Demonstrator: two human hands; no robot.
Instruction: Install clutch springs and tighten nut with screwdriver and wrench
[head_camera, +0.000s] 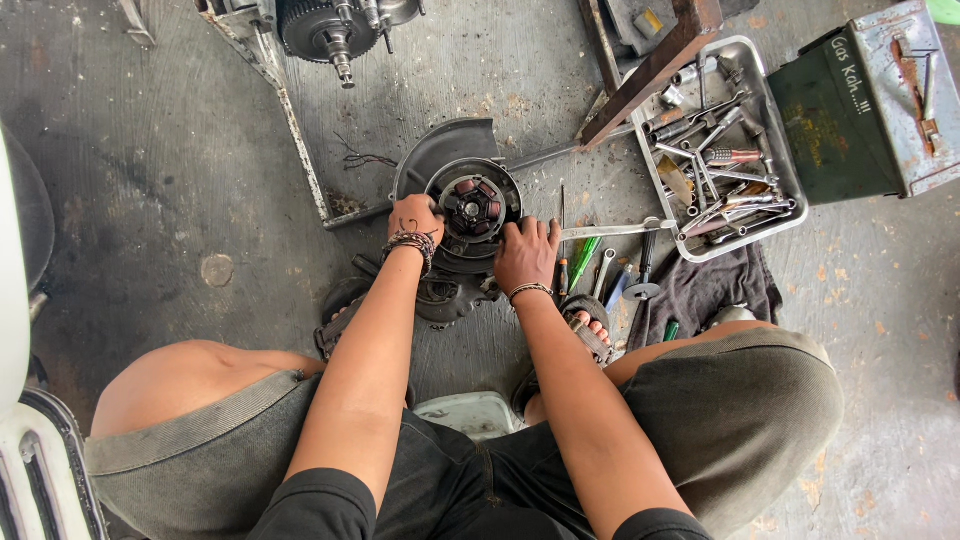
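Here, a round engine part (473, 210) with a dark rotor and copper coils is seen on the concrete floor (180, 180), between the squatting person's knees. Its left rim is gripped by the left hand (414, 217), fingers curled over the edge. Its right rim is pressed by the right hand (526, 254), fingers bent against it. A metal tray (655, 170) of wrenches is set well to the right, beside a green metal box (835, 120), with screwdrivers (585, 262) lying near the right hand.

Repair workshop, oily concrete floor (180, 150), tool tray (775, 232), engine parts (330, 30)
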